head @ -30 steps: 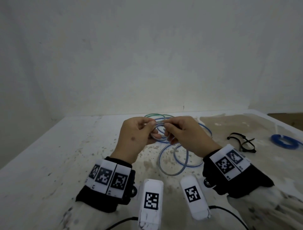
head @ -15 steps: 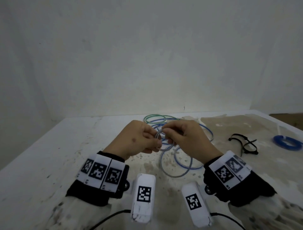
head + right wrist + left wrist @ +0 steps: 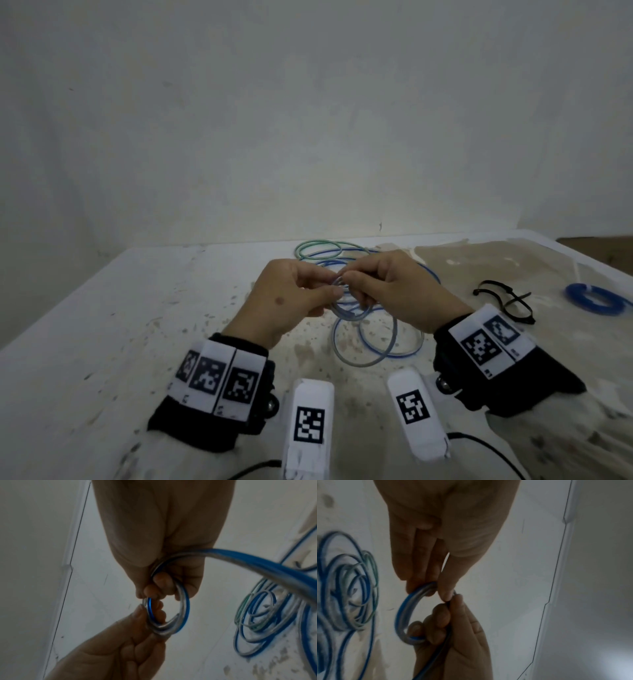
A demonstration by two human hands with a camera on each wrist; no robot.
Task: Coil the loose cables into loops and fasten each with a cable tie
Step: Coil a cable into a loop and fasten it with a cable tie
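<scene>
**A:** What is lying on the table (image 3: 102,342)?

**B:** The white top is looking rough and speckled, with brown stains. Thin, smooth blue-and-grey cable (image 3: 376,346) is sprawling over it in loose rounds, with green loops (image 3: 318,248) at the far side. To the right are sitting a black cable tie (image 3: 507,301) bent into curves and a small blue coil (image 3: 596,301).

**A:** And the hands?

**B:** Both are hovering above the table, knuckles up, meeting at a small glossy coil (image 3: 171,614). The left hand (image 3: 291,301) is pinching its rim between thumb and fingertips. The right hand (image 3: 397,291) is pinching the opposite rim, fingers curled through the ring.

**A:** Do the wrist views add anything?

**B:** They are showing the coil as several stacked turns, blue edged with silver-grey. The right wrist view is showing cable running from the right palm back down to the pile.
</scene>
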